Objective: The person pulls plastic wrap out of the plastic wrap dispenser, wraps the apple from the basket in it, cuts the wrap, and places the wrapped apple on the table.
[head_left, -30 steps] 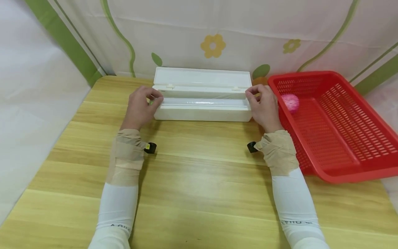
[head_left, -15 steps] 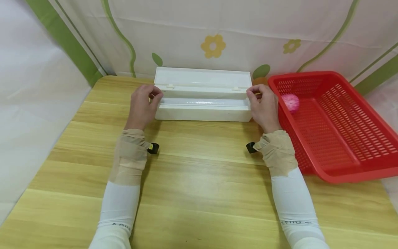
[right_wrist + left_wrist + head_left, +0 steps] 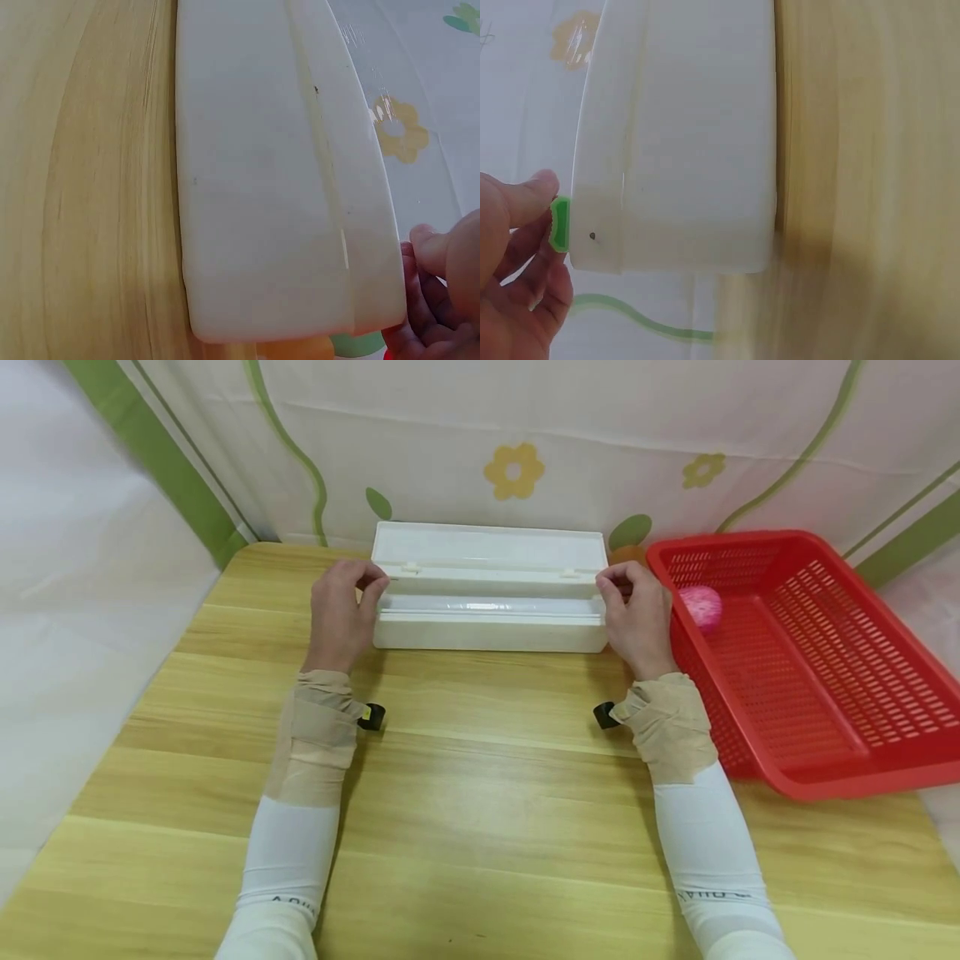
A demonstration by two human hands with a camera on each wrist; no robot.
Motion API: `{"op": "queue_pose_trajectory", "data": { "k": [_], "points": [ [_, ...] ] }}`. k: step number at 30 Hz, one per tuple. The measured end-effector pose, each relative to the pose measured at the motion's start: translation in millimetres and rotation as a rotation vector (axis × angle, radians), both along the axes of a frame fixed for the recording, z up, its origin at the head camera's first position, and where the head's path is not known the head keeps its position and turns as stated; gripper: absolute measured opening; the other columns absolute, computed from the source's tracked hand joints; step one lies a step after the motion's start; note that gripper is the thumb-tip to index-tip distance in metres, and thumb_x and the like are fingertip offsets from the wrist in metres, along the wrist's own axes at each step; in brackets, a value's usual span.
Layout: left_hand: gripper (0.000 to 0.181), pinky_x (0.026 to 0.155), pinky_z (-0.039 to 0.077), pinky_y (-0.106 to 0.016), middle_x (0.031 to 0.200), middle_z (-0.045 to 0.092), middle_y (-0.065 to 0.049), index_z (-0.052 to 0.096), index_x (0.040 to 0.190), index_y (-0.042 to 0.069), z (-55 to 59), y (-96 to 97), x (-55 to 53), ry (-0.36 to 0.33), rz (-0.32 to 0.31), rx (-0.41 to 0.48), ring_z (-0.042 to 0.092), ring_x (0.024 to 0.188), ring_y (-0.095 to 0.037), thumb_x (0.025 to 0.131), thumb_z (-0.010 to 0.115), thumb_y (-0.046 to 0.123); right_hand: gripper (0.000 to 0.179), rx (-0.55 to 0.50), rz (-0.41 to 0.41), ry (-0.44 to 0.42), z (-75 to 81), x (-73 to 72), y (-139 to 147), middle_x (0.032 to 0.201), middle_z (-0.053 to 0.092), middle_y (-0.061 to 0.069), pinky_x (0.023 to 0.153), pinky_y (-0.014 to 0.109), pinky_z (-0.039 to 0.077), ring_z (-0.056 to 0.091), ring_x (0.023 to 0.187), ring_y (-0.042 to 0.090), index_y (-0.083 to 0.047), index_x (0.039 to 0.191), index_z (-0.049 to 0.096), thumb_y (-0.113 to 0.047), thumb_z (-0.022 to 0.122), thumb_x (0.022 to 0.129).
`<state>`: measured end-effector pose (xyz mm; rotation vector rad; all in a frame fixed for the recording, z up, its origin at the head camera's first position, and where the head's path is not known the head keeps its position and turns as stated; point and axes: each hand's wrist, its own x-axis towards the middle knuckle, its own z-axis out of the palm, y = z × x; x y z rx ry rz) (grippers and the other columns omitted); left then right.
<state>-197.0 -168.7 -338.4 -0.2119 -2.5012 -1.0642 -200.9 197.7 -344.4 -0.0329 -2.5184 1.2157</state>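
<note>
A long white cling film dispenser box (image 3: 489, 637) lies on the table with its lid (image 3: 489, 545) tipped back. Inside it shows the roll of cling film (image 3: 489, 605). At the box's left end my left hand (image 3: 341, 614) pinches the film's corner between thumb and fingers. My right hand (image 3: 639, 620) pinches the other corner at the right end. Shiny clear film (image 3: 384, 109) stretches along the box's top edge in the right wrist view. A small green piece (image 3: 561, 225) sits at the box's rim beside my left fingertips in the left wrist view.
Right of the box stands a red plastic basket (image 3: 750, 739), close to my right forearm. In it lies a pink-and-white round thing (image 3: 702, 608). A curtain (image 3: 442, 435) with flowers hangs right behind the wooden table (image 3: 480, 827).
My left hand has risen slightly at the left end of the box. My right hand has shifted only a little, upward. Box, lid and basket stay where they were.
</note>
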Motion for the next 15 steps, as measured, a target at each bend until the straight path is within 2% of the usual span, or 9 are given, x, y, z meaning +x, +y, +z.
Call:
{"op": "queue_pose_trajectory", "data": {
  "k": [5,15],
  "points": [
    [0.017,0.086,0.048,-0.037,0.107,0.073,-0.021,0.074,0.105,-0.005,2.5,1.9,0.5,0.018,0.016,0.007,0.066,0.100,-0.033,0.106,0.063,0.008,0.026,-0.004,-0.011,0.020,-0.1,-0.4,0.5,0.116,0.071,0.017,0.085,0.022,0.047,0.058,0.098,0.019,-0.002,0.122,0.071,-0.021,0.060,0.108],
    [0.018,0.084,0.045,-0.030,0.106,0.073,-0.021,0.074,0.106,-0.006,9.0,5.9,2.1,0.033,0.019,0.043,0.062,0.094,-0.030,0.106,0.063,0.009,0.027,-0.009,-0.032,0.038,3.3,0.0,1.5,0.120,0.071,0.016,0.089,0.024,0.050,0.060,0.101,0.021,-0.002,0.123,0.070,-0.022,0.060,0.108]
  ]
}}
